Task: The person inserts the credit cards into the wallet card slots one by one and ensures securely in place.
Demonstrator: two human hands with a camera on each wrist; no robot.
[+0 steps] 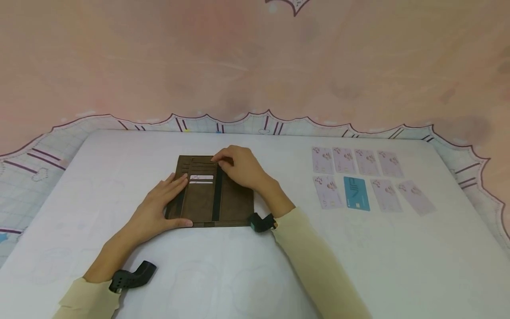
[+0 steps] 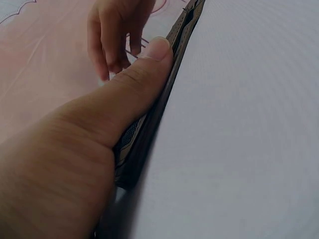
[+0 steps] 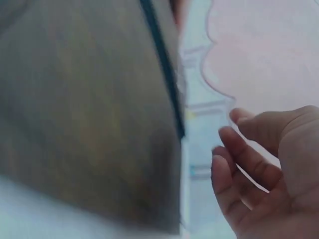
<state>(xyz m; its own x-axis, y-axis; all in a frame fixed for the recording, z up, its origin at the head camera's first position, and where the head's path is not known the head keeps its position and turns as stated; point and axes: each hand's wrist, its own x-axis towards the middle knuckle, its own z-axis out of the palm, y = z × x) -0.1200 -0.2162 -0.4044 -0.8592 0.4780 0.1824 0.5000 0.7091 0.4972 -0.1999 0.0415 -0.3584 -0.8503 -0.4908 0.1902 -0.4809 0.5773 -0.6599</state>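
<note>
A brown wallet (image 1: pixel 237 204) lies opened flat on the white table, with a dark strap running down its middle. Two white card edges (image 1: pixel 201 179) show in slots on its left part. My left hand (image 1: pixel 157 206) rests on the wallet's left side, its fingers spread along that side and its thumb on the bottom edge. In the left wrist view that thumb (image 2: pixel 134 82) presses along the wallet's border. Over the wallet's upper middle is my right hand (image 1: pixel 243 166), its fingers loosely bent; the right wrist view has nothing between these fingers (image 3: pixel 249 159).
Several pale pink cards (image 1: pixel 366 162) lie in two rows at the right of the table. Among the front row is one blue card (image 1: pixel 356 193) with VIP lettering. A patterned pinkish cloth (image 1: pixel 255 66) spreads beyond the white tabletop (image 1: pixel 255 274).
</note>
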